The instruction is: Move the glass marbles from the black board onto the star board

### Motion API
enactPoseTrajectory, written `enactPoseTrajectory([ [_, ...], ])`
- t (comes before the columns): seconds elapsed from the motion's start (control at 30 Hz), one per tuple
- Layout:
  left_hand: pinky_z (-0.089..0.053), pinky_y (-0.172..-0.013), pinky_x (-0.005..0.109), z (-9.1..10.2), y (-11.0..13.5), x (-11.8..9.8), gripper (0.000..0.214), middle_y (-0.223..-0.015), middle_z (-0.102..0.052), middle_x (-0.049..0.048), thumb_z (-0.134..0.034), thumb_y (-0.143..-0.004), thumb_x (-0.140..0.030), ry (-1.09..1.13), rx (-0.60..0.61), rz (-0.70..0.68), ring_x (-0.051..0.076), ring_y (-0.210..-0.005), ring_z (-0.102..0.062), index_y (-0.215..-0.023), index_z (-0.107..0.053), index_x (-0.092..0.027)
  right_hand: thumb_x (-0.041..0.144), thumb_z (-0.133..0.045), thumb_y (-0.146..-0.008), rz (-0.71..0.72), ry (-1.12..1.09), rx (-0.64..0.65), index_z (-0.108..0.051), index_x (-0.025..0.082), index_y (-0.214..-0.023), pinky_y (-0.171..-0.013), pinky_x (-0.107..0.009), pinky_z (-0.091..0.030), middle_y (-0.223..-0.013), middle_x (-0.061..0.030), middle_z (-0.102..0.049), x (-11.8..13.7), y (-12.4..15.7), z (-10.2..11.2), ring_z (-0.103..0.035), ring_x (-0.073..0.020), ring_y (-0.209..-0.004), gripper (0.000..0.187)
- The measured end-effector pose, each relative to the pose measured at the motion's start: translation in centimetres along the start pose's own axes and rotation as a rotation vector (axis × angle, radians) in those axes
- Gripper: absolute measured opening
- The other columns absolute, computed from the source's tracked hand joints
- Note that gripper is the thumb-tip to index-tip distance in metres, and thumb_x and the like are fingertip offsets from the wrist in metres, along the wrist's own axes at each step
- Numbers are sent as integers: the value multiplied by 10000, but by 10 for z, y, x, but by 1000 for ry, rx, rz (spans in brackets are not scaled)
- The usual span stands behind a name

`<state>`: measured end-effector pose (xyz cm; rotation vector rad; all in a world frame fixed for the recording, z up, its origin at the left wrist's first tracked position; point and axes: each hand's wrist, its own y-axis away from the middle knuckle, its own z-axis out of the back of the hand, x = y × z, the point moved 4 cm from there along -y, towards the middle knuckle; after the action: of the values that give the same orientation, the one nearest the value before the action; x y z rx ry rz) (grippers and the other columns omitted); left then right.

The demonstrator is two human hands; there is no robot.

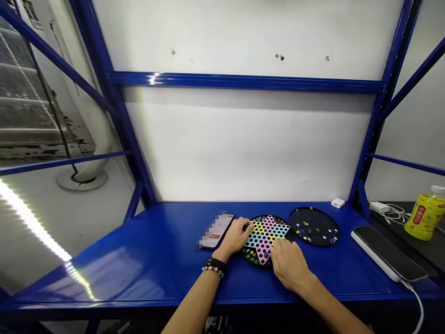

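A star-shaped Chinese checkers board (266, 239) with pink, yellow, and blue points lies on a round black base, with several coloured marbles in its holes. My left hand (234, 237) rests at the board's left side, its fingertips curled onto the yellow and blue points. A black band and beaded bracelet circle that wrist. My right hand (288, 265) lies over the board's front right edge, fingers spread beside a pink point. Neither hand shows a held marble, though the left fingers hide what lies beneath them. A round black tray (314, 226) holding several marbles sits to the right, apart from both hands.
A phone (217, 230) lies just left of the board on the blue steel shelf (118, 273). At right are a white-edged dark device (387, 253) with a cable, a small white box (337, 202), and a yellow bottle (426, 217).
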<state>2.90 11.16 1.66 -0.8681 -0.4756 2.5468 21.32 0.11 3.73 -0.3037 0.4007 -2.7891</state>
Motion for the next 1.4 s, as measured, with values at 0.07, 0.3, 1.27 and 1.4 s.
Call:
enactPoseTrajectory([
  [0.07, -458, -862, 367, 0, 0, 0, 360, -936, -688, 53, -420, -953, -471, 1, 3, -1, 228, -900, -610, -901, -666, -212, 234, -309, -1023, 13, 13, 1, -602, 179, -949, -783, -349, -392, -954, -89, -693, 4, -4, 2, -630, -225, -882, 307],
  [0.3, -451, -866, 371, 0, 0, 0, 369, -941, -693, 56, -396, -965, -461, 5, 19, 7, 226, -901, -598, -907, -662, -213, 294, -369, -1010, 83, 122, 59, -626, 138, -1041, -811, -404, -410, -993, -155, -693, 26, -19, -11, -634, -284, -925, 302],
  [1.27, -456, -858, 356, 1, -1, -4, 417, -918, -675, 61, -346, -971, -473, -20, 21, 4, 226, -884, -600, -899, -659, -207, 386, -538, -921, 16, -121, 33, -639, 201, -849, -753, -298, -380, -950, -67, -669, -20, -2, 14, -589, -206, -894, 223],
  [1.4, -457, -851, 351, 1, 0, -4, 427, -919, -674, 54, -339, -974, -479, -15, 20, 5, 220, -877, -598, -908, -665, -210, 309, -510, -923, -9, -122, 100, -648, 181, -793, -720, -292, -357, -920, -75, -695, -10, -1, 4, -600, -201, -882, 230],
])
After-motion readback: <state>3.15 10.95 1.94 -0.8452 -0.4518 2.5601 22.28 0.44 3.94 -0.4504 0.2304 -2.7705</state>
